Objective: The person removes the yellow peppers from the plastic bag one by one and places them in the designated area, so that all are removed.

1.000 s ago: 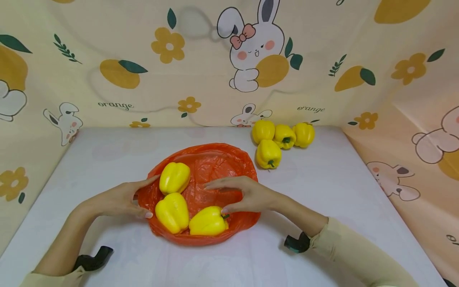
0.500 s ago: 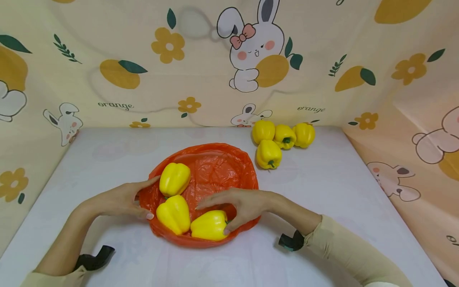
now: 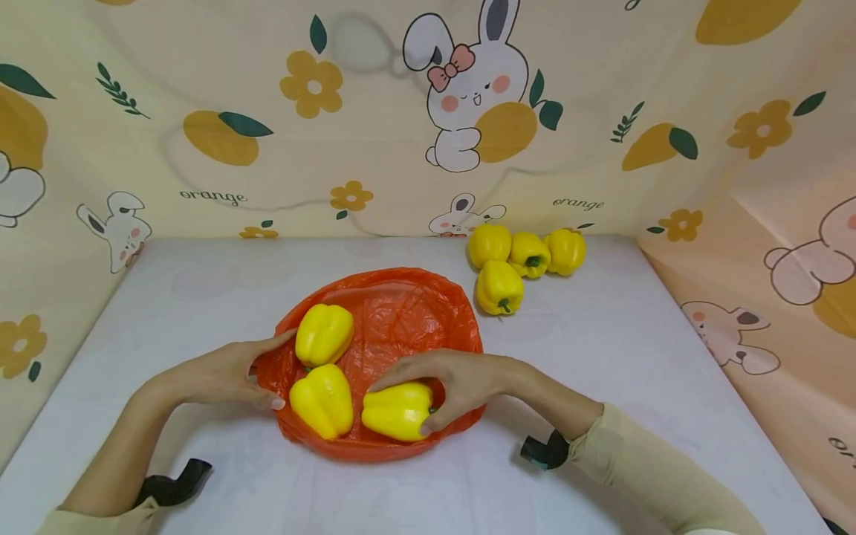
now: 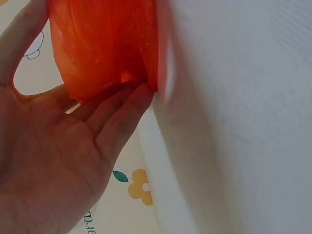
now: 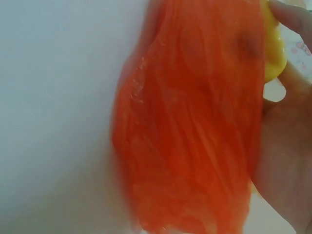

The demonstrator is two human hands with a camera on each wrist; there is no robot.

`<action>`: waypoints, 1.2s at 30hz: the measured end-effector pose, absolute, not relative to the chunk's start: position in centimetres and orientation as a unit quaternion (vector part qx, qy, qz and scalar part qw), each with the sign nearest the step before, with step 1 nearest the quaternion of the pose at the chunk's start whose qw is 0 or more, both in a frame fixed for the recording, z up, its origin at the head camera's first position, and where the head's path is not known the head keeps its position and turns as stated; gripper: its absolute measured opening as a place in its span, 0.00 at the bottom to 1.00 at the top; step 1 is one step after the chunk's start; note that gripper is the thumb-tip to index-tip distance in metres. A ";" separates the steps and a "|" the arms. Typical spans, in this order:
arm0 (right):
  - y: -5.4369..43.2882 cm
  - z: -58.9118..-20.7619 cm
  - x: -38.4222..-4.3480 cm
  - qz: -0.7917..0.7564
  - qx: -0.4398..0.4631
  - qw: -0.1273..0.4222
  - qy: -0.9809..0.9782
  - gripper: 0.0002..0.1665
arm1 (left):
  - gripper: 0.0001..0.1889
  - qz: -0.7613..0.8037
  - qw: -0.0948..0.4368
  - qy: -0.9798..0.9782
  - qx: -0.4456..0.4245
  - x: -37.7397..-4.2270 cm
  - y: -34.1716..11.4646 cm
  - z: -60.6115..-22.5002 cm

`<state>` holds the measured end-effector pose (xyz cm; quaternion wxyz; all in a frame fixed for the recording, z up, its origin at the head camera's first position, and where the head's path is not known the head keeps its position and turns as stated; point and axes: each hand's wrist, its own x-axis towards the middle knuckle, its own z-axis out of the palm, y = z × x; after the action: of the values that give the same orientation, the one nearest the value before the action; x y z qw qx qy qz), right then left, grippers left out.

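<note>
A red plastic bag (image 3: 414,305) stands wide open on the table with its rim spread round. Inside it, two yellow bell peppers lie along the left side, one farther back (image 3: 325,334) and one nearer (image 3: 322,401). My right hand (image 3: 468,383) reaches over the right rim and grips a third yellow bell pepper (image 3: 397,411) near the bag's front, thumb at its stem end. My left hand (image 3: 230,375) rests against the bag's left side, thumb and fingers spread apart. In the left wrist view its fingers (image 4: 119,117) extend along the red plastic, low by the tabletop.
Several more yellow bell peppers (image 3: 500,288) sit grouped behind the bag to the right, on the white tabletop (image 3: 588,327). A printed cloth (image 3: 374,134) with rabbits and flowers hangs along the back and sides.
My right hand has come down and toward me onto the front bell pepper, taken hold of it and shifted it slightly right. The left hand has stayed at the bag's side.
</note>
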<state>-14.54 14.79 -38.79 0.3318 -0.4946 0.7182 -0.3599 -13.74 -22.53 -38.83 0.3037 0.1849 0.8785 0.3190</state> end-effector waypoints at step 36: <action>24.7 -35.4 -16.1 -0.455 -0.281 0.127 0.835 0.43 | 0.52 0.334 0.226 0.891 0.207 -14.0 -22.4 -38.8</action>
<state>-16.11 24.66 -35.37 0.1273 -0.2812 0.8353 -0.4549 -13.98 -22.41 -38.80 0.2255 0.2066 0.8914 0.3343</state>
